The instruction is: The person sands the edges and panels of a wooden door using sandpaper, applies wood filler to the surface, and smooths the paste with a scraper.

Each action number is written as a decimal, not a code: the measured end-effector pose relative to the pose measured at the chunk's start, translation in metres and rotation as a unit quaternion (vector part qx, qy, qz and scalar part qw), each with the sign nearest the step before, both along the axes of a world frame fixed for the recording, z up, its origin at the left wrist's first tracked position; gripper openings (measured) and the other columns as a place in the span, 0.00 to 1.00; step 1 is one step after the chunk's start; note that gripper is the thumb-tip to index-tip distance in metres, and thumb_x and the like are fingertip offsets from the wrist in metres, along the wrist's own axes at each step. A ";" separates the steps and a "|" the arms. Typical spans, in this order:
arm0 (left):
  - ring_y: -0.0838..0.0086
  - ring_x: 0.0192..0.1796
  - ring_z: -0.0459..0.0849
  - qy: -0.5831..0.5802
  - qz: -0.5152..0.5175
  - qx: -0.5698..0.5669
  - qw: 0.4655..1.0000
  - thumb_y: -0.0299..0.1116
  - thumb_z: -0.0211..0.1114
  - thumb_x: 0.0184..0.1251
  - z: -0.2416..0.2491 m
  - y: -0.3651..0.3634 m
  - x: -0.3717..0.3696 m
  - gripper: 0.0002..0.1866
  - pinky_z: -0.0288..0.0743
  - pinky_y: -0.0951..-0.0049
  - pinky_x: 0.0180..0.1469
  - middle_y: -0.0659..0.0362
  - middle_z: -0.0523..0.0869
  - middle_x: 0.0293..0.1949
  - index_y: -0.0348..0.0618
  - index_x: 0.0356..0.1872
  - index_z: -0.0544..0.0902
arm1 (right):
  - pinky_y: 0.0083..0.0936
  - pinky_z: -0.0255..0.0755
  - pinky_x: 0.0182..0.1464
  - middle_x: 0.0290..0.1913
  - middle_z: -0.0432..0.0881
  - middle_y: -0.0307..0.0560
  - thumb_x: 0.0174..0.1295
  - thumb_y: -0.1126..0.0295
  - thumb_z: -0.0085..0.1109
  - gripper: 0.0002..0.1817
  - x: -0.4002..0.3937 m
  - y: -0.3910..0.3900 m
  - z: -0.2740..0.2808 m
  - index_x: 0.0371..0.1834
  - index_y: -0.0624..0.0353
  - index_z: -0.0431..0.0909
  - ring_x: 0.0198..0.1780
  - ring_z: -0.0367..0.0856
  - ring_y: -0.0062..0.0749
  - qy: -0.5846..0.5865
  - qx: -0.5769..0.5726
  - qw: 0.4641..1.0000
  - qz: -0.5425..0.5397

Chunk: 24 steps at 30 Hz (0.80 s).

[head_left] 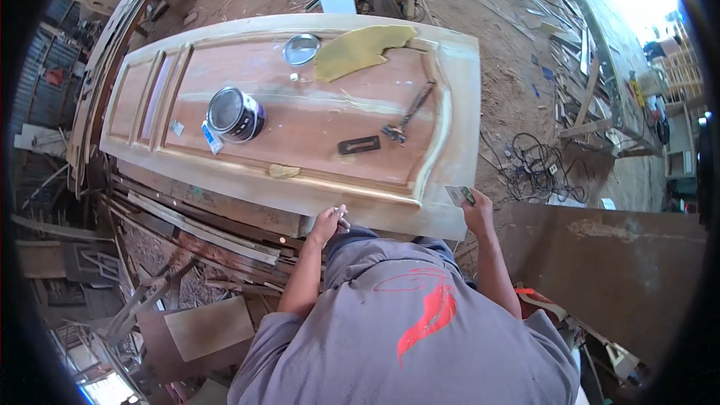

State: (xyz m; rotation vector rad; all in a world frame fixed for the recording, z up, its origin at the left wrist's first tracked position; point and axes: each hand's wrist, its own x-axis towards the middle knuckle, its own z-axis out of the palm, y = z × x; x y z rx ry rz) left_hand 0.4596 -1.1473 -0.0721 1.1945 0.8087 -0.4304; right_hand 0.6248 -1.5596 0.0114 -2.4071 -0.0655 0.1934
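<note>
In front of me lies a panelled wooden door [300, 116], flat and pale along its frame. My right hand [478, 214] is closed round the green handle of a putty knife [455, 195], its blade over the door's near right corner. Closed fingers, with whitish marks on them, show on my left hand [328, 225] at the door's near edge; what they hold, if anything, is too small to make out. A piece of yellow sandpaper [352, 52] rests on the panel's far part, and a small yellow scrap [284, 172] lies on the near moulding.
On the door stand a dark paint tin [238, 115] and a round metal lid [301, 49]. A hammer [409, 114], a black slotted piece [359, 145] and a small white-and-blue packet [211, 138] lie there too. Tangled cables [536, 169] and wood scraps cover the floor at right.
</note>
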 end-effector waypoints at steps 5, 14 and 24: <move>0.74 0.27 0.88 0.015 -0.015 0.035 0.999 0.61 0.61 0.80 -0.027 0.046 -0.023 0.30 0.83 0.71 0.33 0.52 0.92 0.30 0.38 0.44 0.84 | 0.38 0.81 0.48 0.43 0.90 0.61 0.62 0.71 0.70 0.17 0.008 0.041 0.003 0.54 0.64 0.87 0.43 0.90 0.50 -0.014 -0.049 0.999 0.007; 0.74 0.24 0.85 0.070 -0.027 0.182 0.980 0.57 0.70 0.73 0.008 0.118 -0.024 0.29 0.81 0.70 0.29 0.55 0.90 0.26 0.32 0.42 0.82 | 0.46 0.80 0.55 0.46 0.89 0.63 0.63 0.69 0.69 0.19 0.019 0.096 0.004 0.58 0.61 0.87 0.49 0.89 0.56 0.035 -0.114 0.992 0.051; 0.73 0.27 0.87 0.033 -0.119 0.098 0.987 0.50 0.76 0.70 0.021 0.095 -0.017 0.25 0.83 0.68 0.32 0.54 0.90 0.29 0.33 0.44 0.83 | 0.36 0.79 0.50 0.39 0.90 0.55 0.64 0.72 0.65 0.16 0.039 0.149 0.011 0.55 0.64 0.87 0.41 0.87 0.39 0.043 -0.073 0.992 0.092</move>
